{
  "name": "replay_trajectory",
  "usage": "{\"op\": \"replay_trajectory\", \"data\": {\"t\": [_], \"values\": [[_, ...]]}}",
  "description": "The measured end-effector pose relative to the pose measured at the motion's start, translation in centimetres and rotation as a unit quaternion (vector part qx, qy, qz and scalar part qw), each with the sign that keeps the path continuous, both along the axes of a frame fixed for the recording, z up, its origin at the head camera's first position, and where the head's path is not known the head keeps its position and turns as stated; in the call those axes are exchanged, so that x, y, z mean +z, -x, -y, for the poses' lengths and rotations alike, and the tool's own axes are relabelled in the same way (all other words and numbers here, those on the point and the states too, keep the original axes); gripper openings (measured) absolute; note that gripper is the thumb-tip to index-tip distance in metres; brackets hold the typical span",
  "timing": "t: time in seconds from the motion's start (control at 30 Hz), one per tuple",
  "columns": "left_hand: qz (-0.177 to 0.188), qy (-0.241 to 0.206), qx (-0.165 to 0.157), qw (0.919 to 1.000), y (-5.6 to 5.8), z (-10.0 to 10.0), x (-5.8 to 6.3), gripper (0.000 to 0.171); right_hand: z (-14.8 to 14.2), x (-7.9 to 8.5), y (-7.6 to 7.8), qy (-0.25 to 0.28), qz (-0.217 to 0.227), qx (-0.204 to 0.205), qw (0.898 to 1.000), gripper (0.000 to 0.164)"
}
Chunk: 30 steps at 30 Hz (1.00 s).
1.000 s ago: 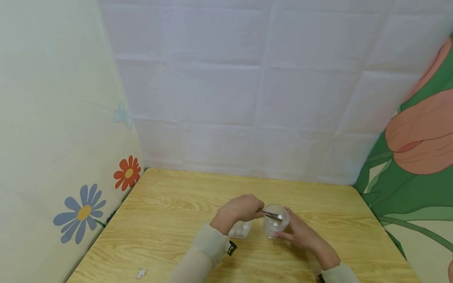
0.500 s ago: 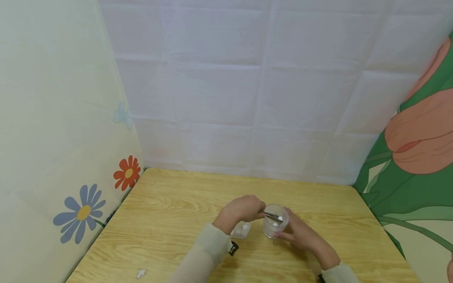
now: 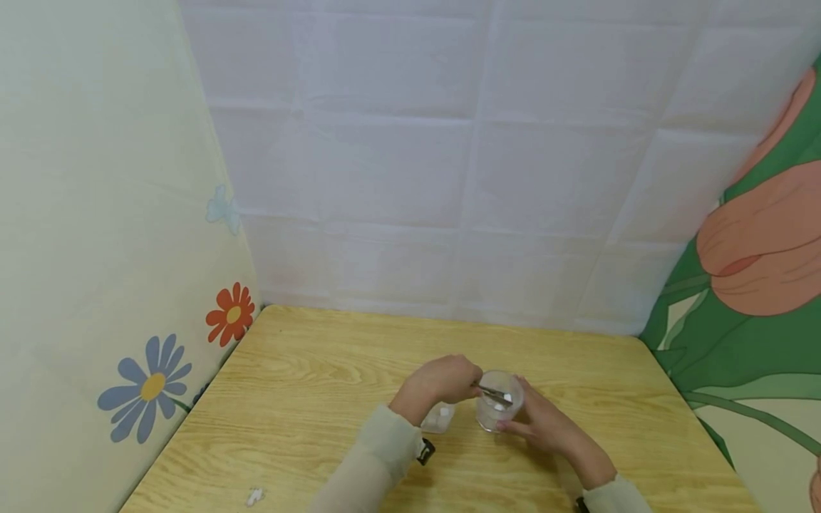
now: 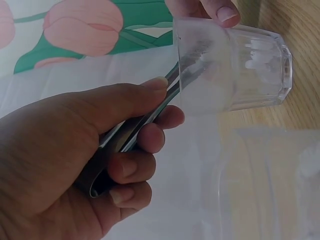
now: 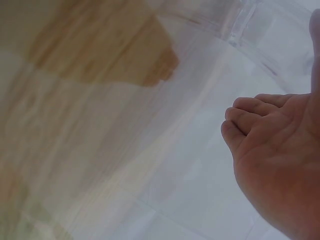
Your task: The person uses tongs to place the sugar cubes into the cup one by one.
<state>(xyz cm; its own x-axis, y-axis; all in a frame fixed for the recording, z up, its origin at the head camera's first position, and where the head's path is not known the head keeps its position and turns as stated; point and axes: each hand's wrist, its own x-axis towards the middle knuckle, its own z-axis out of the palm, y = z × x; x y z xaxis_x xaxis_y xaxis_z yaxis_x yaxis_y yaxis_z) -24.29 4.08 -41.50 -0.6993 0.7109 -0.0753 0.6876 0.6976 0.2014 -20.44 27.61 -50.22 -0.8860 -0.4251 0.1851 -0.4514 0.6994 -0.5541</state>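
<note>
My left hand (image 3: pixel 442 381) grips a pair of metal tongs (image 4: pixel 127 135), thumb on one side and fingers curled round the other. The tongs' tips reach through the mouth of a clear drinking glass (image 4: pixel 255 75). Small white pieces (image 4: pixel 265 55) lie toward the bottom of this glass. My right hand (image 3: pixel 541 420) holds the glass from its right side, thumb toward the front. In the right wrist view, that hand's palm and fingers (image 5: pixel 275 150) appear beside the blurred glass. Partly hidden under my left forearm, a clear plastic container (image 3: pixel 437 424) has white cubes in it.
A small white item (image 3: pixel 255 496) lies on the wood-grain table (image 3: pixel 321 356) near its front left. A pale cloth backdrop (image 3: pixel 385 178) hangs behind the table, with flower-printed sheets at both sides.
The tongs' tips have sunk slightly deeper into the glass, and my left hand has shifted a little to the right. My right hand and the glass keep their place.
</note>
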Motion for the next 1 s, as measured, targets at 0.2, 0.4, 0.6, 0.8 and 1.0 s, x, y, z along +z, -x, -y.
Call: {"op": "replay_trajectory", "data": {"t": [0.2,0.4,0.6,0.8,1.0], "values": [[-0.004,0.015,0.0,0.9999,-0.14,-0.2,0.04,0.018,-0.01,-0.2,0.07,0.001,-0.009,0.007,1.0,0.081],[-0.01,0.021,-0.005,0.9997,-0.14,-0.38,-0.11,0.017,-0.08,-0.31,0.06,-0.001,-0.005,0.005,1.0,0.083],[-0.013,0.029,-0.004,0.9995,-0.09,-0.57,-0.49,0.017,-0.1,-0.46,0.11,-0.002,0.0,0.002,1.0,0.084],[-0.013,0.034,-0.001,0.9993,-0.14,-0.73,-0.55,0.017,0.02,-0.38,0.14,0.007,-0.011,0.014,1.0,0.082],[-0.017,0.037,0.003,0.9992,-0.3,-0.75,-0.33,0.016,0.1,-0.3,0.15,0.012,-0.004,0.015,1.0,0.083]]}}
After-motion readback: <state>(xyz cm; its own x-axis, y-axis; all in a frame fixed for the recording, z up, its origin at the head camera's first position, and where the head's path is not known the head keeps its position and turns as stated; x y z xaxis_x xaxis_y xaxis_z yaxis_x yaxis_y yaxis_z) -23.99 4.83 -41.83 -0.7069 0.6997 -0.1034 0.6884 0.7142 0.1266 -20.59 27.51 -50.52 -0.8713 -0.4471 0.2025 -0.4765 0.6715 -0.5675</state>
